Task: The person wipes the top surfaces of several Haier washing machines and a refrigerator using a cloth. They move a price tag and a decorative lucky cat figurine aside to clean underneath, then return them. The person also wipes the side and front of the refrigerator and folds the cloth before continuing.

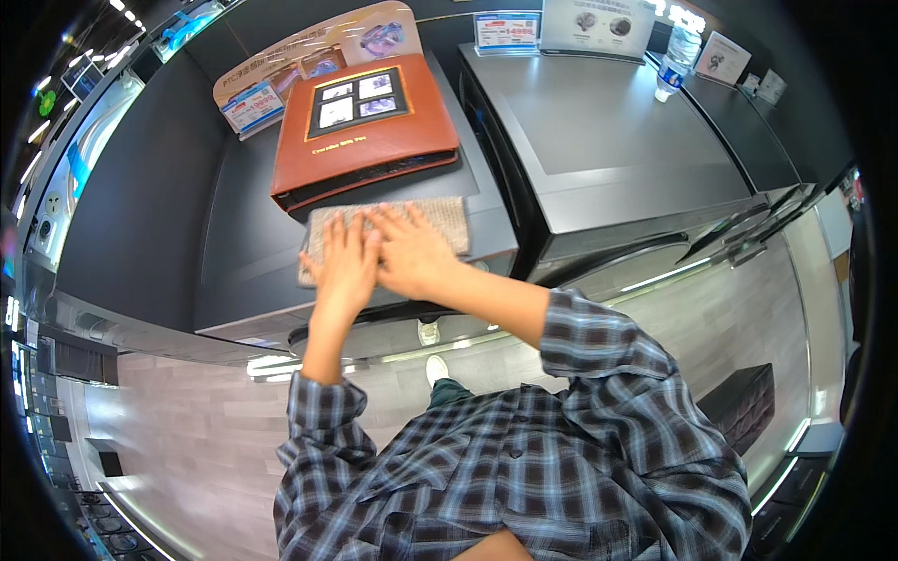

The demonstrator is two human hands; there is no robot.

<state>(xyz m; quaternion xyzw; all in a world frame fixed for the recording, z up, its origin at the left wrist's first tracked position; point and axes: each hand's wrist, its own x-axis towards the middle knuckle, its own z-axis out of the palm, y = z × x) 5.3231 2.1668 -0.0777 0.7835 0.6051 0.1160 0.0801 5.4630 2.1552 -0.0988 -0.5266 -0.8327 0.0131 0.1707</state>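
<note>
A folded beige cloth (pixel 443 219) lies flat near the front edge of a dark grey appliance top (pixel 256 242). My left hand (pixel 347 259) rests palm down on its left half, with fingers spread. Beside it, my right hand (pixel 414 254) is also flat on the cloth, its fingers angled toward the left ones and touching or nearly touching them. Neither hand curls around the cloth. Just behind the cloth sits a thick reddish-brown leather-look album (pixel 379 151) with a framed panel of four-sided pictures on its cover.
Price signs (pixel 252 109) and a curved display board (pixel 273 66) stand behind the album. Across a narrow gap to the right is another appliance (pixel 624 126), bearing a water bottle (pixel 677 59) and an information board (pixel 596 28). A dark upholstered bench (pixel 740 407) stands on the floor.
</note>
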